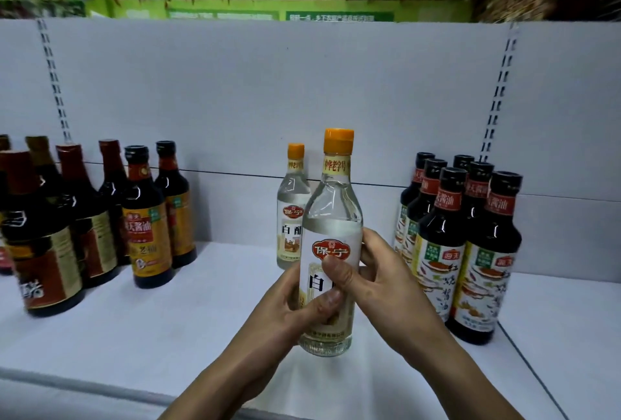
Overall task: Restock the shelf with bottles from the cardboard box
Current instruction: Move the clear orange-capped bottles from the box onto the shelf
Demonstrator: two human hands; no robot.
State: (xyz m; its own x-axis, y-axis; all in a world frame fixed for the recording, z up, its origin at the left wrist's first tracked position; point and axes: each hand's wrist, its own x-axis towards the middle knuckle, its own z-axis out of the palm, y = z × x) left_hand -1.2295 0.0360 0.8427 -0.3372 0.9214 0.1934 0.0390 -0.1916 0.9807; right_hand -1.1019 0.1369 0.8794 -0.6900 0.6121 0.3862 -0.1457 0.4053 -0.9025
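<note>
A clear vinegar bottle (pixel 332 218) with an orange cap and a white label stands upright at the middle of the white shelf (pixel 201 318). My left hand (pixel 285 312) grips its lower body from the left, thumb across the label. My right hand (pixel 379 281) grips it from the right, thumb also on the label. Whether its base touches the shelf I cannot tell. A second clear bottle (pixel 291 214) of the same kind stands just behind it to the left. The cardboard box is out of view.
Dark soy sauce bottles (pixel 148 218) with red and orange labels crowd the shelf's left side. Another group of dark bottles (pixel 470 244) with white and green labels stands at the right. The grey back panel (pixel 302 90) rises behind. A shelf joint runs along the right front.
</note>
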